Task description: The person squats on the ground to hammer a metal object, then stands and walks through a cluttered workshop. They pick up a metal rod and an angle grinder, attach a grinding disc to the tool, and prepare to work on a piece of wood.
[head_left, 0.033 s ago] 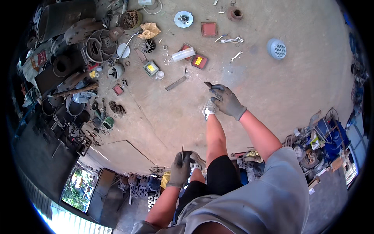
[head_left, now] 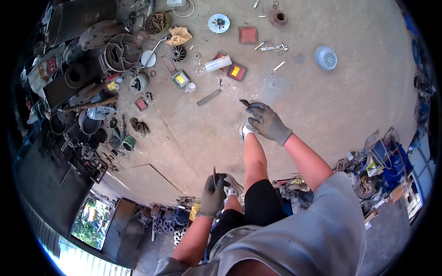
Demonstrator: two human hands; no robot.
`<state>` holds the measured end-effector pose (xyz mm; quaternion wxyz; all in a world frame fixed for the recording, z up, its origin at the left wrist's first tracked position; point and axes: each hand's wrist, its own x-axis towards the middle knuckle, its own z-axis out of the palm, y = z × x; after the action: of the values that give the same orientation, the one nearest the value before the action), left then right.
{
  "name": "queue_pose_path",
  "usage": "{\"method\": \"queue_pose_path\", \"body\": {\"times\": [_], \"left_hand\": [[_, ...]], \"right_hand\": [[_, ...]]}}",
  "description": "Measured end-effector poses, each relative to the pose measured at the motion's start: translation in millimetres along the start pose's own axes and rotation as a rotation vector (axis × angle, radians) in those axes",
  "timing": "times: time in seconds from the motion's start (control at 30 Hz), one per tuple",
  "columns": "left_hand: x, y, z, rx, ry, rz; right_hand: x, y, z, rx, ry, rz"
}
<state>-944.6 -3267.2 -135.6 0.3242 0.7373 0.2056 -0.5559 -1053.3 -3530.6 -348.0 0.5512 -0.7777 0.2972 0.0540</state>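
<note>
My left hand [head_left: 212, 198], in a grey glove with dark fingertips, is closed on a thin pointed blade [head_left: 214, 174] that stands up from the fingers. It is over my left shoe [head_left: 235, 184]. Farther forward and to the right, my right hand [head_left: 269, 123], gloved alike, grips a small dark flat piece [head_left: 244, 102] sticking out past the fingertips; its kind is unclear. Beneath that hand is my right shoe [head_left: 245, 125], partly covered. On the floor ahead lie a flat metal strip [head_left: 209, 97] and a red tin with a yellow label [head_left: 236, 72].
An adjustable wrench [head_left: 273, 47], a small spanner [head_left: 279, 66], a grey vented motor cover [head_left: 326, 58] and a clear plastic cylinder [head_left: 218, 64] lie farther off. A green box [head_left: 180, 79] and a fan wheel [head_left: 177, 54] are left of them. Metal parts crowd the left side; clutter [head_left: 368, 177] fills the right.
The floor objects on the left sit slightly more to the right in the picture. My left hand appears a little higher, my right a little lower. Both grips look the same.
</note>
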Motion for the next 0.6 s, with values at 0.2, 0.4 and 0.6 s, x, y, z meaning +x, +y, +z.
{"method": "queue_pose_path", "body": {"times": [0.2,0.4,0.6], "left_hand": [[-65.7,28.2,-42.1,-0.125,0.119,0.323],[-194.8,55.0,-129.2,-0.421,0.059,0.516],[-321.2,24.2,-267.7,-0.578,-0.095,0.804]], "right_hand": [[-98.2,-216.2,-14.3,0.232,-0.048,-0.133],[-182.1,-412.4,20.3,0.131,-0.005,-0.405],[-271.0,-574.3,82.7,-0.127,0.183,-0.759]]}}
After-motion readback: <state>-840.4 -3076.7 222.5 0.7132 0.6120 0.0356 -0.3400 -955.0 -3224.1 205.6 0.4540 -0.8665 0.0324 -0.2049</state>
